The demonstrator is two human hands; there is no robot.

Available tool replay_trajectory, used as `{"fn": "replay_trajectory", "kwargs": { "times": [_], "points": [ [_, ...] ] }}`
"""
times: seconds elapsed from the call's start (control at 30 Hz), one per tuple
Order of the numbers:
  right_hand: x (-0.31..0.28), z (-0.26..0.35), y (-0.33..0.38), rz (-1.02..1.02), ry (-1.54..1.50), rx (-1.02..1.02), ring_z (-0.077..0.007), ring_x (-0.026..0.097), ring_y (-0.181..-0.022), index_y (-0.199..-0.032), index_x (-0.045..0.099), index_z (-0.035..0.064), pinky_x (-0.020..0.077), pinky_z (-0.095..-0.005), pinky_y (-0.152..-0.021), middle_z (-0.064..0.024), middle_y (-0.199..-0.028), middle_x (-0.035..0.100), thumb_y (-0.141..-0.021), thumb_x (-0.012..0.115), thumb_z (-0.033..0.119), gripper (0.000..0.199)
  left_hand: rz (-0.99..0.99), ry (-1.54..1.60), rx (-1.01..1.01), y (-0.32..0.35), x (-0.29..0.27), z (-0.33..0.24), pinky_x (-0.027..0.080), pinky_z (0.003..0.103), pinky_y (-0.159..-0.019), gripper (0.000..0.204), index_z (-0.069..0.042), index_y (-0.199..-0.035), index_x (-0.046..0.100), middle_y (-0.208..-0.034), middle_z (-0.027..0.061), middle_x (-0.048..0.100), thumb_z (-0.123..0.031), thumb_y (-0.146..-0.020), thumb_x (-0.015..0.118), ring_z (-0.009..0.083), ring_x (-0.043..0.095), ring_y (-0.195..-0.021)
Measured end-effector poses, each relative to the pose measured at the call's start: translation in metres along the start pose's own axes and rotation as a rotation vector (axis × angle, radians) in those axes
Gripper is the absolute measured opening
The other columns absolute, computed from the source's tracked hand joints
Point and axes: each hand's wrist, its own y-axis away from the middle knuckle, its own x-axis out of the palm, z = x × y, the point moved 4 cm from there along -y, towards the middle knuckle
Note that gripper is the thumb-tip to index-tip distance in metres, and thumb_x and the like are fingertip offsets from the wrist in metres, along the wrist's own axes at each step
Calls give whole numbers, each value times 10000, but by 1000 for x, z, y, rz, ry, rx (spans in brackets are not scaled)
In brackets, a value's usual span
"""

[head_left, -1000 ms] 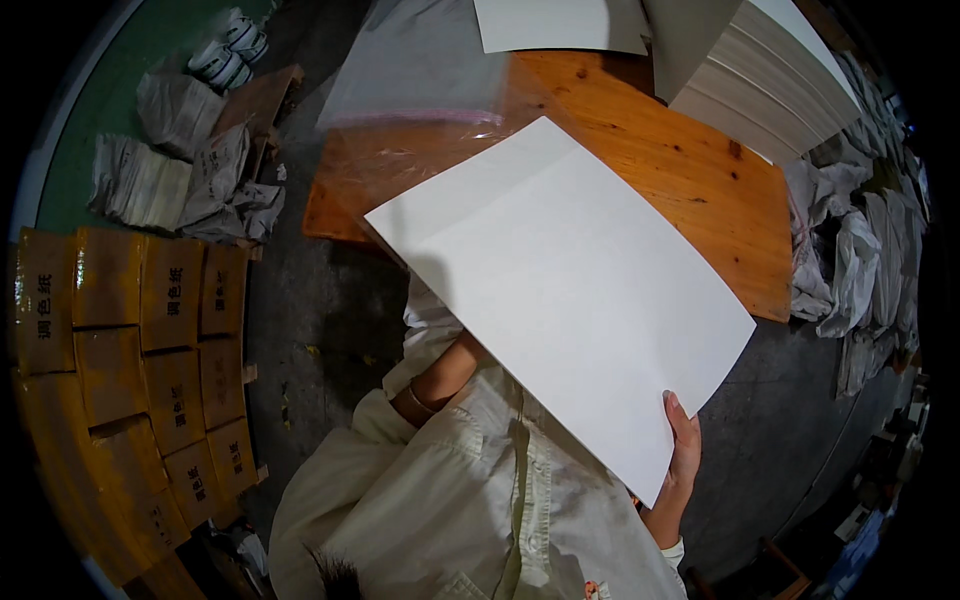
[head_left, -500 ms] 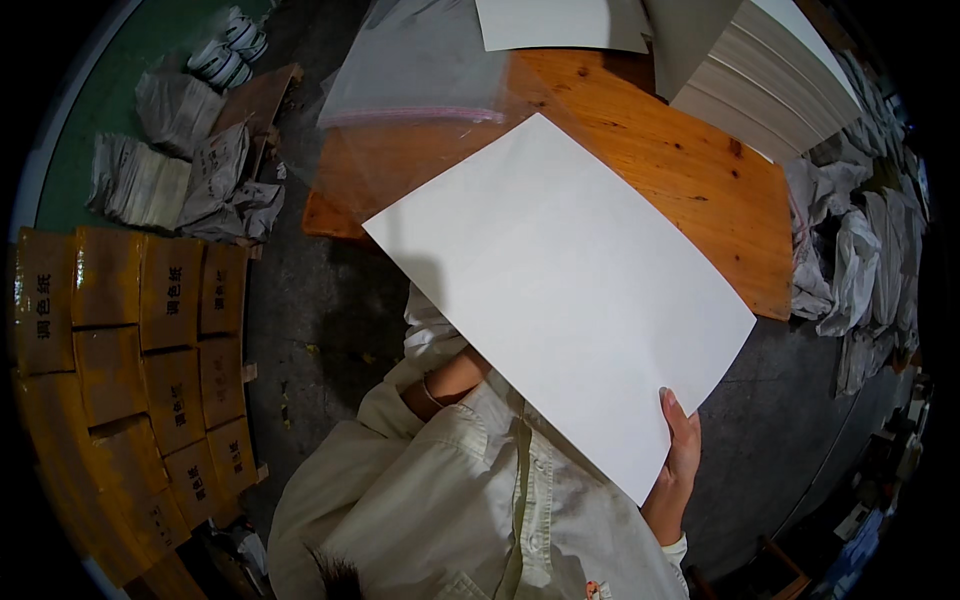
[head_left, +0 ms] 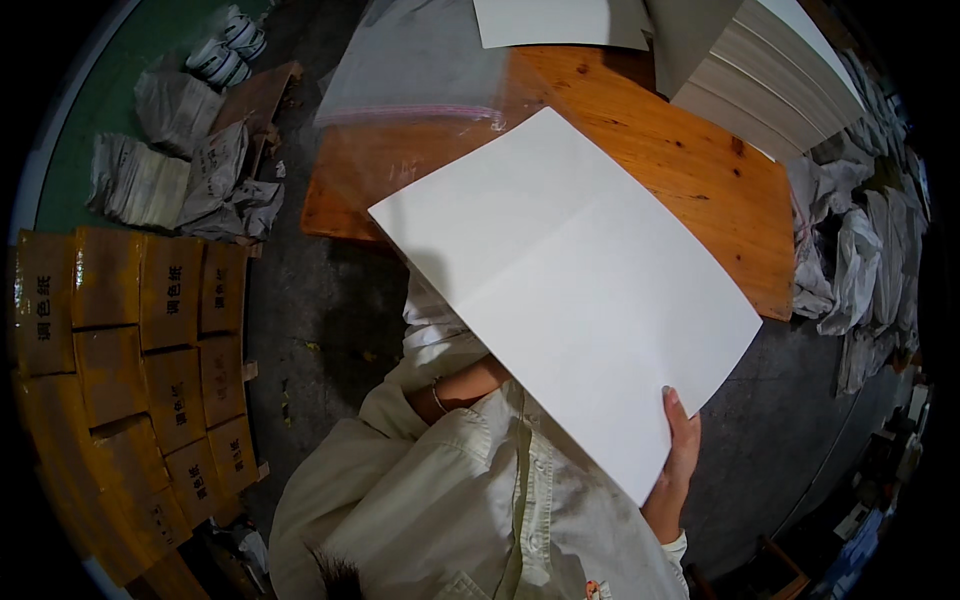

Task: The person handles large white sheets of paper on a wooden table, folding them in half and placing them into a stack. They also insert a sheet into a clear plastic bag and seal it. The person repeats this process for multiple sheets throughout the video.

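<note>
A large white paper sheet (head_left: 570, 290) lies tilted across my lap, its far corner over the table. Whether it is one sheet or several together, I cannot tell. At its near right corner my right hand (head_left: 681, 440) grips the edge, thumb on top and fingers beneath. Only the wrist and forearm of my left hand (head_left: 470, 384) show; the fingers are hidden under the paper. A faint diagonal line crosses the paper's surface. Just beyond its left corner is a clear plastic bag (head_left: 420, 85) with a pink strip along its edge.
The wooden table (head_left: 700, 200) carries a tall stack of white paper (head_left: 765, 85) at far right and another white sheet (head_left: 560, 22) at the back. Brown cartons (head_left: 170, 300) are piled at left. Wrapped bundles (head_left: 145, 185) lie behind them; crumpled plastic (head_left: 850, 265) hangs at right.
The paper has shifted slightly right, and a faint diagonal line now shows on it. My left forearm has moved right, further beneath it. My right hand keeps its grip.
</note>
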Motion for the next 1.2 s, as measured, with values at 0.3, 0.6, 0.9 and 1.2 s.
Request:
{"fn": "replay_trajectory", "kwargs": {
  "times": [0.3,0.6,0.9,1.2],
  "points": [
    [21,-22,-9,38,-66,46,-177,578,-988,-1276,395,-28,502,-300,-825,-112,-1118,561,-892,600,151,471,223,-58,-252,22,-4,8,403,300,-872,330,-3,-1185,428,-1079,86,500,-104,-880,505,155,475,-1016],
    [54,-14,-43,216,-49,67,-154,587,-952,-1247,414,-25,516,-267,-758,-113,-1100,559,-902,560,119,402,419,24,-398,39,20,41,394,310,-901,364,-4,-1208,407,-1110,98,486,-97,-871,507,166,465,-1053],
    [37,-5,-52,353,105,294,-240,636,-933,-1239,370,-81,578,-350,-777,-191,-1124,558,-895,453,-19,359,508,141,-460,45,35,66,385,320,-930,400,-4,-1232,386,-1142,109,471,-90,-862,509,178,454,-1089],
    [67,-24,-82,459,-79,345,-253,573,-1080,-1272,360,-61,534,-362,-897,-181,-1223,509,-933,444,5,356,425,437,-436,44,67,94,375,330,-958,436,-5,-1256,365,-1173,121,457,-83,-852,511,190,444,-1126]
  ]
}}
